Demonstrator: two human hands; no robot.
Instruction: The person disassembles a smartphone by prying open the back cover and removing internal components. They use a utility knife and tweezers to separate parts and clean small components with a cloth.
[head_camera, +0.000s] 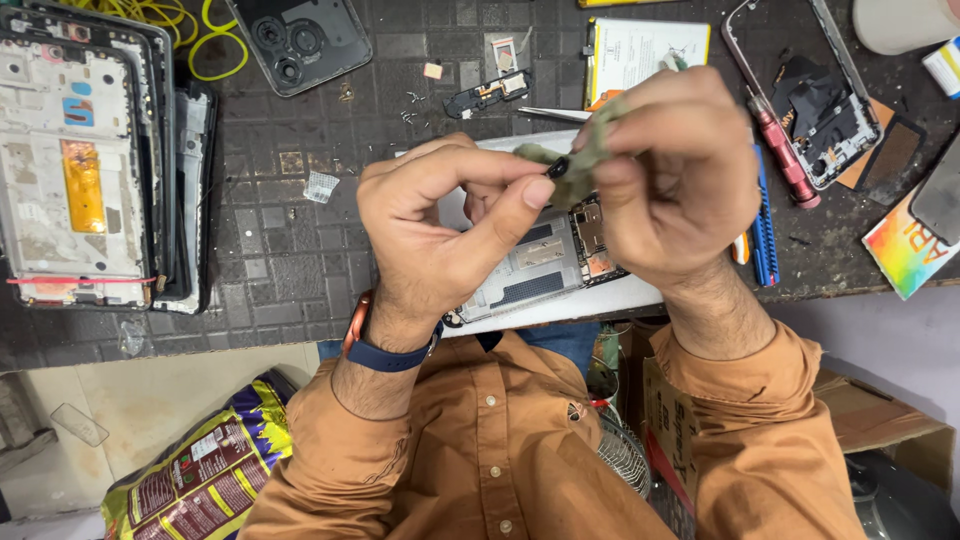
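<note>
Item: small black component (557, 167), glossy and rounded, held at the centre of the view above the counter (300, 260). It is pinched at the fingertips of the left hand (440, 235), thumb and forefinger clenched on it, seemingly to keep it steady for wiping.

Item: greenish cloth (585, 155), bunched and grasped in the fingers of the right hand (675, 175), pressed against the black component from the 3 o'clock side; the two touch.

Item: opened phone body (545, 265), directly beneath the hands on a white sheet, inner plates and circuit board exposed, probably kept close so that parts go straight back in.

Item: stack of phone frames (80, 160), at 9 o'clock, laid flat, one with a yellow strip.

Item: black back cover (300, 40) with camera holes, at 11 o'clock, beside yellow rubber bands (200, 35).

Item: flat battery (640, 50) with a white label, at 12 o'clock.

Item: second opened phone (810, 100), at 2 o'clock, with a red-handled screwdriver (785, 155) lying against it, within reach of the right hand.

Item: blue tool (765, 225), at 3 o'clock, partly hidden by the right wrist.

Item: blue wristband (385, 355) on the left wrist.
</note>
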